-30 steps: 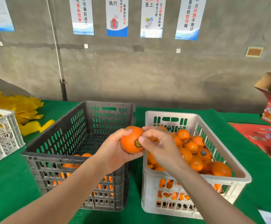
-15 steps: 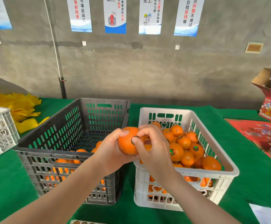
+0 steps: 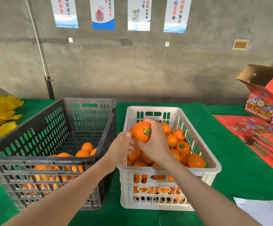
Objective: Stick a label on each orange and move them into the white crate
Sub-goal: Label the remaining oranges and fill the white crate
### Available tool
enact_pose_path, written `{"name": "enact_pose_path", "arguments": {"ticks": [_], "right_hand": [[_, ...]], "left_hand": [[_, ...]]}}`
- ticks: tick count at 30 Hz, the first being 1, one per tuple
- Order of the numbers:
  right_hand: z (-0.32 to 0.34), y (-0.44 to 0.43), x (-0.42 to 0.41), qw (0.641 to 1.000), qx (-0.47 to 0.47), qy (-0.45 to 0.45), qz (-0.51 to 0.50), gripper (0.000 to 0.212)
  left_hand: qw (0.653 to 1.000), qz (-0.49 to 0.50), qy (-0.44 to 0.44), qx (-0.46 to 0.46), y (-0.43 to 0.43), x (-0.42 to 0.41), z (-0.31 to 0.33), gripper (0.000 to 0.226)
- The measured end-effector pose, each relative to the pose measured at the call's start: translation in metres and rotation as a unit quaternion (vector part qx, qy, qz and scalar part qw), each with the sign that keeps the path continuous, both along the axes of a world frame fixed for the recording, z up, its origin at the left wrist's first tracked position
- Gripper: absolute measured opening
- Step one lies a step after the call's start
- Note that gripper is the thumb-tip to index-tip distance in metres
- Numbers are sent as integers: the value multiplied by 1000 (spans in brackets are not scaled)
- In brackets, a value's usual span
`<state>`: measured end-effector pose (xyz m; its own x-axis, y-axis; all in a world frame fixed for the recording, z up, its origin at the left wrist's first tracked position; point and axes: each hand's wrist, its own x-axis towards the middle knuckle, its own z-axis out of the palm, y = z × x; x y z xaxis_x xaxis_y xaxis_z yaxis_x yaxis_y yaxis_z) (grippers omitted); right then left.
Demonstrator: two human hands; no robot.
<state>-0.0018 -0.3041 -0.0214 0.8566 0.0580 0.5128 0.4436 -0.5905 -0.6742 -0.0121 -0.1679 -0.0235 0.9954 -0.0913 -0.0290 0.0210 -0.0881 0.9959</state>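
While your right hand (image 3: 155, 144) curls round the orange (image 3: 139, 136), holding it above the piled oranges (image 3: 196, 160) in the white crate (image 3: 170, 201), your left hand (image 3: 122, 144) touches its lower left side, too blurred to tell whether it grips. A round label (image 3: 146, 131) on the orange faces you. The black crate (image 3: 51, 162) stands just left on the green table (image 3: 230, 160).

Probably fruit-packing workshop, orange crates (image 3: 152, 201), fruit cartons (image 3: 261, 103), wall posters (image 3: 103, 13)

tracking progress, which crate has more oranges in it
The white crate, on the right: its oranges pile near the rim, while the black crate holds only a low layer.
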Motion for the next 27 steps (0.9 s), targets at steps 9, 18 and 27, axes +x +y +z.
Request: {"name": "enact_pose_path", "arguments": {"ticks": [9, 18, 27], "right_hand": [[-38, -69, 88, 970, -68, 181, -145, 61], [-10, -23, -7, 989, 28, -144, 38, 10], [-150, -15, -88, 813, -403, 362, 216, 49]], "left_hand": [[880, -60, -154, 445, -12, 21, -46, 33], [893, 18, -190, 408, -12, 12, -41, 17], [920, 23, -234, 312, -9, -27, -45, 23]]}}
